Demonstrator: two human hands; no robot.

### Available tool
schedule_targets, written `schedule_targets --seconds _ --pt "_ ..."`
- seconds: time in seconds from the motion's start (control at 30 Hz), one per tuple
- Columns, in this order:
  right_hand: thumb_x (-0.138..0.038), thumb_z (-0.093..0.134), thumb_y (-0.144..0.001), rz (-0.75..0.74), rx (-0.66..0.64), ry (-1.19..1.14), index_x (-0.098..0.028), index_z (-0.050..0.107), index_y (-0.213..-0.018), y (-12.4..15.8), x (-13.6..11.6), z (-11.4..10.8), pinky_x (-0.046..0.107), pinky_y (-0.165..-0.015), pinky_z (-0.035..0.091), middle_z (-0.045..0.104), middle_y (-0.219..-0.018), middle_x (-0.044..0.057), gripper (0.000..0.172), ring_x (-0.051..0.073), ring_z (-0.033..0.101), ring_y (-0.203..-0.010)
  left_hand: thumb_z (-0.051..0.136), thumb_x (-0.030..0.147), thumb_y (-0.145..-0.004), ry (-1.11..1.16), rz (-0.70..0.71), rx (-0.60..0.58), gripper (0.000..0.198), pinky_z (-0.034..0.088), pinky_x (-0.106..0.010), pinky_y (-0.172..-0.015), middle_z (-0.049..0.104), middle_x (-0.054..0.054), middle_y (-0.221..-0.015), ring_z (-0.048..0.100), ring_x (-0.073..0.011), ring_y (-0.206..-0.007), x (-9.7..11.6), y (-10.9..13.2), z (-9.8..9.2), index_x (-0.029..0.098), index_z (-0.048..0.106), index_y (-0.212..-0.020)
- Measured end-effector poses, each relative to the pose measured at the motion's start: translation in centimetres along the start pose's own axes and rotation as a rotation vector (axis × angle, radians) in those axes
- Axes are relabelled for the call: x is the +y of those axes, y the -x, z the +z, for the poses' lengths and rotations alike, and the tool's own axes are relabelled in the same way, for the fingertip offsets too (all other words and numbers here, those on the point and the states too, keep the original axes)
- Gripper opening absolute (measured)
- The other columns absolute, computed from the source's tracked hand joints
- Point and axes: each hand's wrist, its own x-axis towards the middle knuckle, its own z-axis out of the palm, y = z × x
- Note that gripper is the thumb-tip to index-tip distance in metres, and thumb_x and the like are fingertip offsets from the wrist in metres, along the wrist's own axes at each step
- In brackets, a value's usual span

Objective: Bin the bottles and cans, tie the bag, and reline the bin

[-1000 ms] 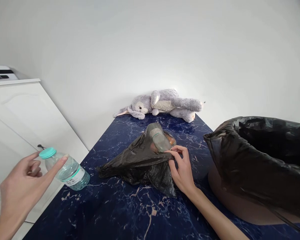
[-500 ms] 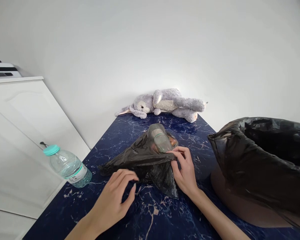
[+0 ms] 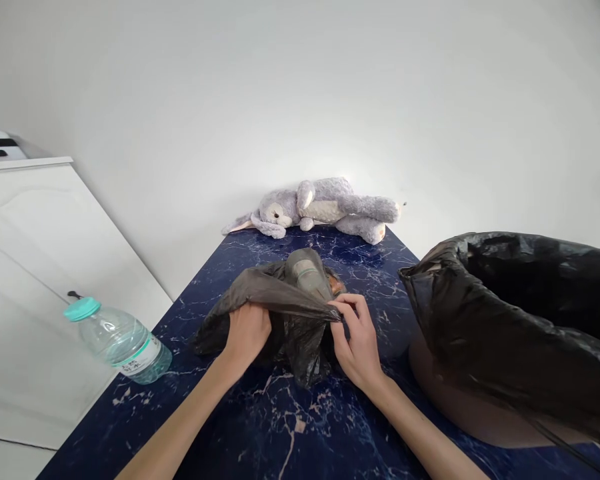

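A thin black plastic bag (image 3: pixel 280 300) lies on the dark blue marbled table (image 3: pixel 290 427), with a clear bottle and something orange showing through it at the far end. My left hand (image 3: pixel 247 333) is tucked under the bag's left edge and grips the plastic, its fingers hidden in the folds. My right hand (image 3: pixel 355 337) pinches the bag's rim at the middle. A clear water bottle with a teal cap (image 3: pixel 117 340) stands tilted at the table's left edge, apart from both hands.
A bin lined with a black bag (image 3: pixel 510 320) stands at the right. A grey plush rabbit (image 3: pixel 320 212) lies at the far end against the white wall. A white cabinet (image 3: pixel 35 267) stands left of the table.
My left hand let go of the water bottle, crossed to the right and took hold of the bag's left edge, lifting it. My right hand stayed on the rim.
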Motion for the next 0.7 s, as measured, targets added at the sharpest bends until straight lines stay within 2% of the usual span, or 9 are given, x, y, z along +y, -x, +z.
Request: schedule_targets --seconds 0.13,0.23,0.33,0.47,0.6,0.7 --pt "-0.019 0.047 -0.107 0.000 0.013 0.011 -0.022 0.064 -0.116 -0.1 0.2 0.0 0.037 -0.091 0.053 0.056 -0.112 0.008 0.020 0.022 0.060 -0.105 0.050 0.025 -0.096 0.040 -0.053 0.071 0.030 0.038 -0.075 -0.109 0.076 -0.024 -0.112 0.064 -0.0509 -0.123 -0.9 -1.5 -1.0 0.014 0.074 -0.109" --pt "-0.019 0.047 -0.107 0.010 0.005 0.015 -0.023 0.065 -0.116 -0.1 0.1 0.1 0.038 -0.090 0.054 0.057 -0.112 0.008 0.021 0.023 0.061 -0.105 0.055 0.036 -0.097 0.156 -0.013 0.068 0.031 0.044 -0.064 -0.112 0.077 -0.020 -0.117 0.067 -0.0441 -0.120 -0.3 -1.4 -1.4 0.016 0.074 -0.112" --pt "-0.021 0.046 -0.107 0.024 -0.018 0.016 -0.024 0.065 -0.117 0.0 0.0 0.2 0.039 -0.089 0.055 0.057 -0.113 0.009 0.021 0.024 0.062 -0.105 0.049 0.030 -0.099 0.283 0.069 0.000 0.031 0.055 -0.048 -0.105 0.078 -0.016 -0.120 0.071 -0.0341 -0.115 1.3 -0.5 -1.3 0.017 0.074 -0.113" --pt "-0.023 0.044 -0.109 0.037 -0.040 0.009 -0.025 0.063 -0.117 0.1 0.0 0.2 0.039 -0.086 0.055 0.056 -0.114 0.009 0.021 0.024 0.063 -0.106 0.045 0.026 -0.100 0.495 0.131 -0.121 0.038 0.052 -0.047 -0.111 0.078 -0.014 -0.119 0.069 -0.0317 -0.123 3.6 1.3 -0.9 0.020 0.071 -0.127" --pt "-0.022 0.044 -0.109 0.045 -0.022 0.008 -0.025 0.060 -0.114 0.0 -0.1 0.1 0.038 -0.085 0.054 0.057 -0.112 0.009 0.017 0.024 0.062 -0.105 0.045 0.040 -0.105 0.742 -0.060 -0.240 0.041 0.052 -0.048 -0.109 0.079 -0.013 -0.102 0.071 -0.0339 -0.116 5.2 2.3 -1.6 0.019 0.073 -0.126" --pt "-0.021 0.044 -0.108 0.039 -0.003 0.002 -0.025 0.056 -0.113 0.0 0.0 0.2 0.038 -0.087 0.053 0.057 -0.114 0.009 0.013 0.024 0.061 -0.107 0.051 0.050 -0.104 0.967 -0.122 -0.296 0.045 0.052 -0.048 -0.110 0.080 -0.012 -0.108 0.070 -0.0348 -0.119 6.0 2.2 -2.4 0.019 0.074 -0.127"
